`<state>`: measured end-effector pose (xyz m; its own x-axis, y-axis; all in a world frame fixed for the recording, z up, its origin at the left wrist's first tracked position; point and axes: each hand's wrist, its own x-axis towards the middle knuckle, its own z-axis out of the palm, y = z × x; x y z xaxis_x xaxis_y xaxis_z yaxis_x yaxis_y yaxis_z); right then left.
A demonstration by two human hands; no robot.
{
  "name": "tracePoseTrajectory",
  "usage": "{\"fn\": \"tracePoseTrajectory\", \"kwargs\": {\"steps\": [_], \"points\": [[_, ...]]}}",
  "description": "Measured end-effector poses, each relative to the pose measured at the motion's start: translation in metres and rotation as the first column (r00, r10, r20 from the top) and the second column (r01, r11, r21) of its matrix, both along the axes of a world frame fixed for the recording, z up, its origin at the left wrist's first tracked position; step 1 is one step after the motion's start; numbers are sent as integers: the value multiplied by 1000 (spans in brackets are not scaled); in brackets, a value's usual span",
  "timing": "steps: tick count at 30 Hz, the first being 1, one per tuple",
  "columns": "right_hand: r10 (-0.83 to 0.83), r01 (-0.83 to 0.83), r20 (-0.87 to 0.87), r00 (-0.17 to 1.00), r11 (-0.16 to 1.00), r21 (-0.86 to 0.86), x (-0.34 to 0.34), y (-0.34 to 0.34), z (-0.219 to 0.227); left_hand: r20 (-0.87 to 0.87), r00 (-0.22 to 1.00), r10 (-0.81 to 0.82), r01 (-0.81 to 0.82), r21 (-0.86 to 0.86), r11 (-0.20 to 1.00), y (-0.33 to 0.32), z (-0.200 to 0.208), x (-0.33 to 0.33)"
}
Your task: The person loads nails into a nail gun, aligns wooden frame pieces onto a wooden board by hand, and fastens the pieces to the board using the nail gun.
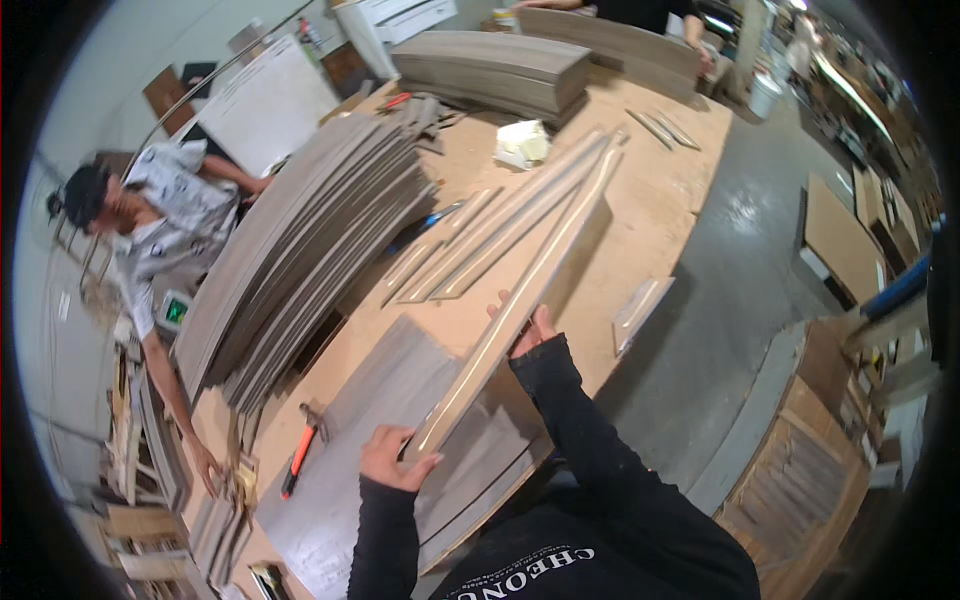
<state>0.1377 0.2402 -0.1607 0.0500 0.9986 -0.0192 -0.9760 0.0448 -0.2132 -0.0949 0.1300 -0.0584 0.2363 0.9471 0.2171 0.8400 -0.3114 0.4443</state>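
My left hand (393, 460) is closed around the near end of a long, narrow wooden board (488, 352). Farther along, my right hand (530, 328) grips the same board from its right side. A pale, shiny bead, looking like glue, runs along its upward-facing edge. The board slants away from me over the table. Beneath it lies a wide grey wood-grain panel (365, 400). A hammer (305, 440) with an orange handle rests on that panel, left of my left hand. Several narrow strips (470, 250) lie beyond my hands.
A tall stack of grey planks (300, 220) stands at the left, beside a co-worker (165, 215) reaching toward the table. Another stack (490, 75) is at the far side, where a second person holds a plank (610, 48). Crumpled yellowish material (522, 145) and a short piece (640, 312) lie on the table (650, 190).
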Motion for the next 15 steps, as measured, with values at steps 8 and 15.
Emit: {"fn": "tracePoseTrajectory", "kwargs": {"steps": [8, 15], "points": [[106, -183, 246, 963, 931, 317, -155, -112, 127, 320, 884, 341, -343, -54, 938, -206, -5, -177], [341, -557, 463, 818, 672, 489, -330, -235, 257, 483, 761, 433, -515, 43, 856, -321, -10, -270]]}}
